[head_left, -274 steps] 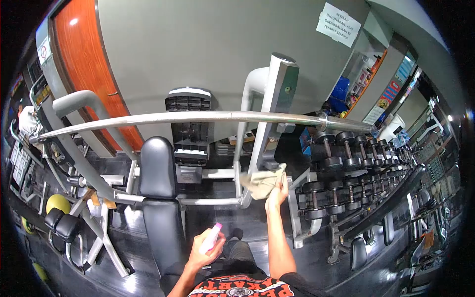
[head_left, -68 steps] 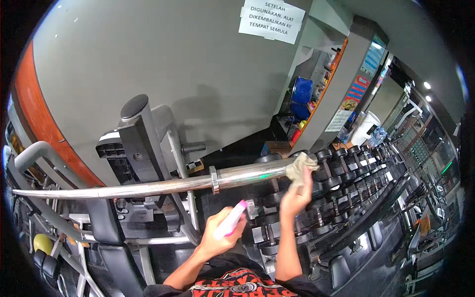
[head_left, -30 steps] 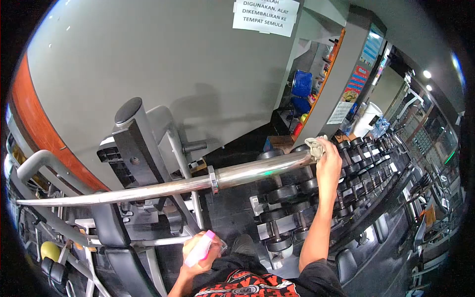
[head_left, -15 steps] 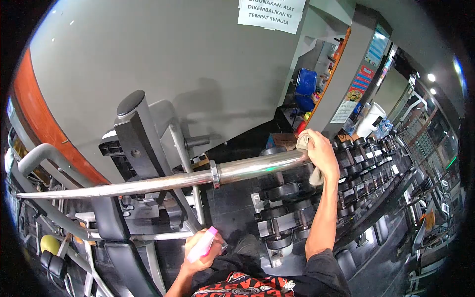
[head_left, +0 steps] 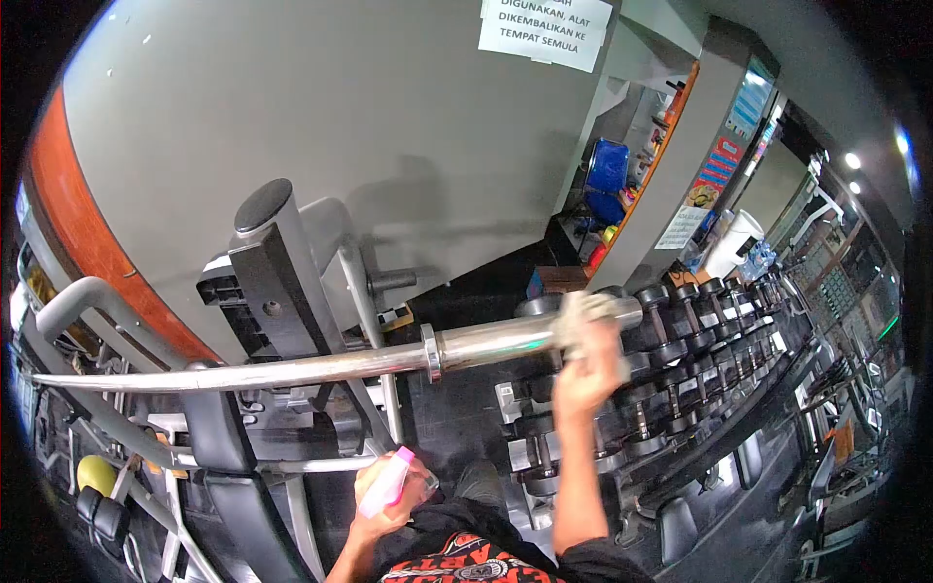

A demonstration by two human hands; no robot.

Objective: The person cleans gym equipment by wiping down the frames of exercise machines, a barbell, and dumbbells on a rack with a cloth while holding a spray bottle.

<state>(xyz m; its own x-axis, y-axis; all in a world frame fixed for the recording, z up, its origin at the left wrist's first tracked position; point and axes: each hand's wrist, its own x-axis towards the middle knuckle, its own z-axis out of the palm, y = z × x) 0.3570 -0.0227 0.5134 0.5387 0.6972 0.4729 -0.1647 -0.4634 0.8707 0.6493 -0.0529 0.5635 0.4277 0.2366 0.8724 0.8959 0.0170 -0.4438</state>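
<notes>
A shiny metal barbell stretches across the view at chest height, its thick sleeve end pointing right. My right hand presses a light-coloured cloth around that sleeve, short of its tip; hand and cloth are blurred by motion. Low in the middle, near my body, my left hand is wrapped round a pink and white bottle. The bottle is below the bar and apart from it. Part of it is hidden by my fingers.
Racks of dumbbells run along the right side. A padded bench and a machine frame stand at the left. Behind is a grey wall with a paper sign. A blue chair sits farther back.
My right hand has slid the cloth leftward along the sleeve, from its tip toward the collar, uncovering the bar's end. My left hand still holds the bottle in nearly the same place.
</notes>
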